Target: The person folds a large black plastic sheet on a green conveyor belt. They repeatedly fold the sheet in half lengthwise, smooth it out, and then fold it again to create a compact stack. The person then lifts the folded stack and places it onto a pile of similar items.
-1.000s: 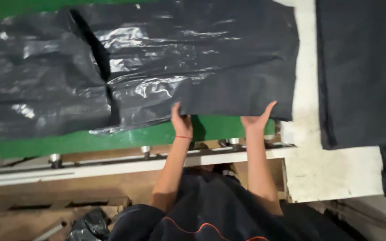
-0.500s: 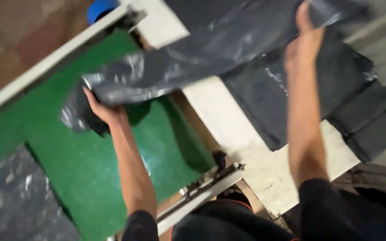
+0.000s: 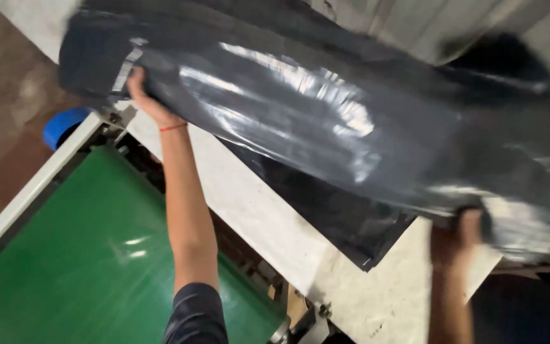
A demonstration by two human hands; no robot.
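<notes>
Both hands clamp one wide, glossy black plastic sheet point(image 3: 300, 121) and hold it up in the air.

My left hand point(image 3: 144, 95) pinches its far left edge, my right hand point(image 3: 469, 226) grips the lower right edge, blurred. Between them I see it sag, crumpled, bright with glare, above the pale worktable point(image 3: 249, 204) and a flat stack of black sheets point(image 3: 338, 220); a green conveyor belt point(image 3: 90, 255) lies lower left.

White worktable point(image 3: 249, 210) running from far left to near right, black plastic sheets point(image 3: 338, 216) flat on it; green conveyor belt point(image 3: 90, 255) alongside, near left.
</notes>
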